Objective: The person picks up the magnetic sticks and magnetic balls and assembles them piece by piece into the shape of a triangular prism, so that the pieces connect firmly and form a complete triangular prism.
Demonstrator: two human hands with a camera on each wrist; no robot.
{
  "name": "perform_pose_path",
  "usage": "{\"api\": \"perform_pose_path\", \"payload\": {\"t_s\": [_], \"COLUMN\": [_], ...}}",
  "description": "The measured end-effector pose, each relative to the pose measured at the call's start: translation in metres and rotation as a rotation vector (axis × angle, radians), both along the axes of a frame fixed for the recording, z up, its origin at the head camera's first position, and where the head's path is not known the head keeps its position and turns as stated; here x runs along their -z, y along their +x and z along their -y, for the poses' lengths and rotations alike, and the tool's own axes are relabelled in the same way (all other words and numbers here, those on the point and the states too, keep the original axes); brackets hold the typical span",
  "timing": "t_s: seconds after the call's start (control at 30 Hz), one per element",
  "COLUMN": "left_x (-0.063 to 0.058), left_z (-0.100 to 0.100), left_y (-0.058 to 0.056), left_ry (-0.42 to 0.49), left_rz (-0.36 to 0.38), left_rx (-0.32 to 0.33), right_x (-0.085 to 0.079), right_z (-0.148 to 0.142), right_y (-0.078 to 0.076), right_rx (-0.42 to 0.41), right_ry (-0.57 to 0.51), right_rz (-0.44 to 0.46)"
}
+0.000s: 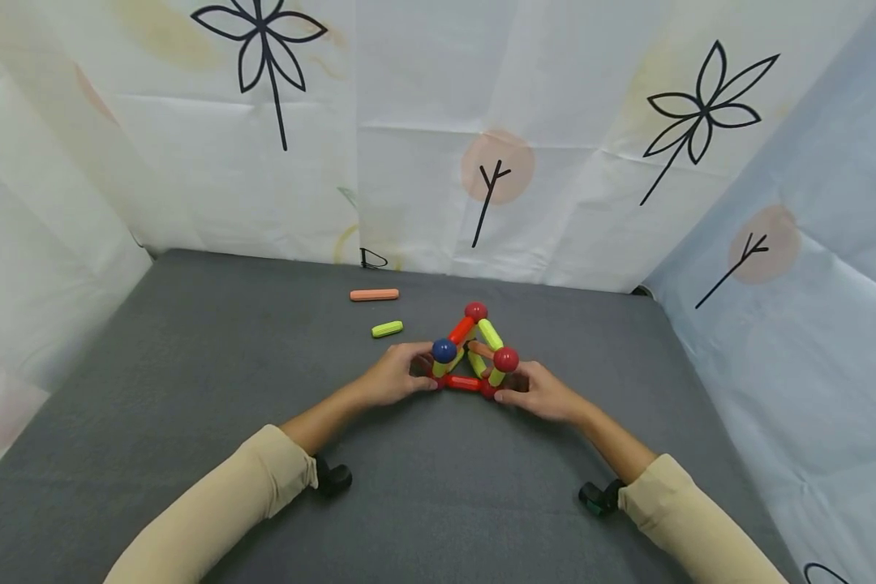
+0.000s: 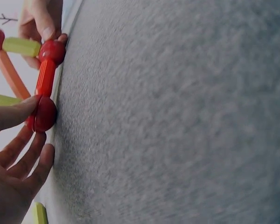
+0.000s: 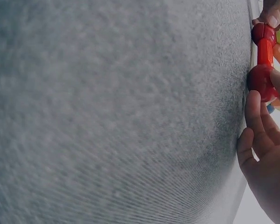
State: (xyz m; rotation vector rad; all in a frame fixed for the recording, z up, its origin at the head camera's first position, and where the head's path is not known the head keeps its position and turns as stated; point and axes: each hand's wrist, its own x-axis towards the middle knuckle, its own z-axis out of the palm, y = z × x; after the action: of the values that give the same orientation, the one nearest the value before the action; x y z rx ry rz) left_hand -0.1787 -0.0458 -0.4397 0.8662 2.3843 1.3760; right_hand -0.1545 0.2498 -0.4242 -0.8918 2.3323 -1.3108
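Observation:
A frame of coloured rods and balls stands on the grey table, with a blue ball [image 1: 444, 350] at its upper left corner and red balls at its upper right [image 1: 506, 359] and back [image 1: 476, 311]. Along the bottom front, a red rod [image 1: 464, 382] joins two red balls. My left hand [image 1: 397, 375] pinches the lower left red ball [image 2: 46, 114] between thumb and fingers. On the opposite side, the lower right red ball [image 3: 260, 83] is pinched by my right hand [image 1: 543, 391]. Yellow-green and orange rods make up other sides, partly hidden behind the front.
Behind my left hand lie a loose yellow-green rod [image 1: 387, 329] and, farther back, a loose orange rod [image 1: 375, 295]. White patterned cloth [image 1: 409, 186] hangs along the table's back edge and both sides. Grey cloth covers the table [image 1: 438, 503].

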Motion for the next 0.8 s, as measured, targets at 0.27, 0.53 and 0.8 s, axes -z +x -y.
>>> {"api": "perform_pose_path", "payload": {"t_s": [0.27, 0.53, 0.8], "left_x": [0.003, 0.006, -0.002], "left_z": [0.005, 0.005, 0.014], "left_y": [-0.004, -0.005, -0.013], "left_ry": [0.021, 0.058, 0.075], "left_rz": [0.001, -0.008, -0.011], "left_rx": [-0.01, -0.025, -0.044], "right_x": [0.0, 0.0, 0.002], "right_z": [-0.002, -0.002, 0.0], "right_y": [-0.005, -0.006, -0.004], "right_rx": [-0.029, -0.04, -0.041], "right_ry": [0.016, 0.012, 0.012], "right_rz": [0.036, 0.053, 0.059]}}
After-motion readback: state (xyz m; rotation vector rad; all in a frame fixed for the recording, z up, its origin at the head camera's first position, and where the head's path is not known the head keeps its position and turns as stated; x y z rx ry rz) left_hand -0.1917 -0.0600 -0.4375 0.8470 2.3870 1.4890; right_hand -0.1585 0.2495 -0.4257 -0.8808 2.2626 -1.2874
